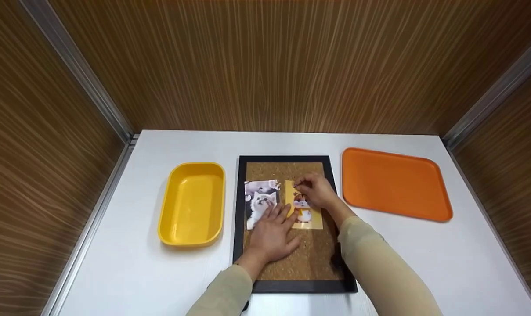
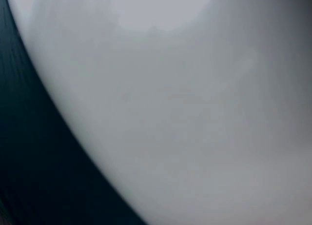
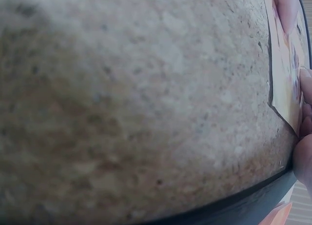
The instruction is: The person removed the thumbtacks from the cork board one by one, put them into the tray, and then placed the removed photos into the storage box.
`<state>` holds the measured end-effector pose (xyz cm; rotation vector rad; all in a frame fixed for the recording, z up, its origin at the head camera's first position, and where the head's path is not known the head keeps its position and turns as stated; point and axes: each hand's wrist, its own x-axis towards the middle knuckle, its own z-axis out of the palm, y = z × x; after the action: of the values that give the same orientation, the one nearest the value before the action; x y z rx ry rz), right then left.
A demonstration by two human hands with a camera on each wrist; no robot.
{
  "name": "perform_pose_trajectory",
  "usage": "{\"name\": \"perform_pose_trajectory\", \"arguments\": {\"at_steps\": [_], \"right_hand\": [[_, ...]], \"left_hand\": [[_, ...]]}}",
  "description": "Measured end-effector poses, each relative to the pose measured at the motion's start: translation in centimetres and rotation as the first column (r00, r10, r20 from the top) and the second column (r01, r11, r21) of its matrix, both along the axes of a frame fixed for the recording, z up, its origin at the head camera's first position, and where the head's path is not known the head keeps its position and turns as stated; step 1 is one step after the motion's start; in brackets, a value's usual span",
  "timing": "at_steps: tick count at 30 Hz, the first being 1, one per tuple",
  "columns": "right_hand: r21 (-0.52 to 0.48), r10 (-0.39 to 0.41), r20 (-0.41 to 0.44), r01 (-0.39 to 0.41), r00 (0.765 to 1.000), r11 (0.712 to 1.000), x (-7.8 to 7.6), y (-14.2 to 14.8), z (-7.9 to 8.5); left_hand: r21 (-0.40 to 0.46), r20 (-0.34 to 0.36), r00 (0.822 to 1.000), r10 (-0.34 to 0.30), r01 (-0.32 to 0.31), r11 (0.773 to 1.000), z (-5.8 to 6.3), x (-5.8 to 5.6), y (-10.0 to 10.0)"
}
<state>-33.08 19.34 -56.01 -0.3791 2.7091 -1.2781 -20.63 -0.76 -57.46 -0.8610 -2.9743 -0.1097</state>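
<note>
A black-framed corkboard (image 1: 309,259) lies on the table. On its left half is a kitten photo (image 1: 261,199); on its right half is a yellow picture card with a cartoon animal (image 1: 311,221). My left hand (image 1: 272,239) lies flat with fingers spread, its fingertips over the inner lower edges of both pictures. With thumb and forefinger, my right hand (image 1: 317,189) pinches a small pin (image 1: 295,186) at the card's upper left. Along the right edge of the right wrist view, the card (image 3: 282,93) shows between fingers of both hands.
To the left of the board stands a yellow tub (image 1: 190,210). An orange tray (image 1: 395,184) lies to its right. Wood-grain panels (image 1: 265,66) enclose the white table (image 1: 129,263) at the back and sides. The left wrist view shows white tabletop beside a dark edge.
</note>
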Motion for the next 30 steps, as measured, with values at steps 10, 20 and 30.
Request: {"name": "perform_pose_trajectory", "arguments": {"at_steps": [10,20,30], "right_hand": [[-0.048,-0.003,0.055,0.006,0.998,0.999,-0.01,-0.21,0.13],[-0.125,0.012,0.148,0.007,0.989,0.992,0.05,-0.36,0.42],[-0.091,-0.026,0.146,0.04,0.989,0.995,-0.05,0.15,0.46]], "left_hand": [[0.014,0.007,1.0,0.005,-0.005,1.0,-0.05,0.02,-0.19],[0.033,-0.007,1.0,-0.001,0.001,0.999,-0.01,0.02,-0.32],[0.023,0.002,1.0,-0.002,0.001,1.0,-0.01,0.06,-0.26]]}}
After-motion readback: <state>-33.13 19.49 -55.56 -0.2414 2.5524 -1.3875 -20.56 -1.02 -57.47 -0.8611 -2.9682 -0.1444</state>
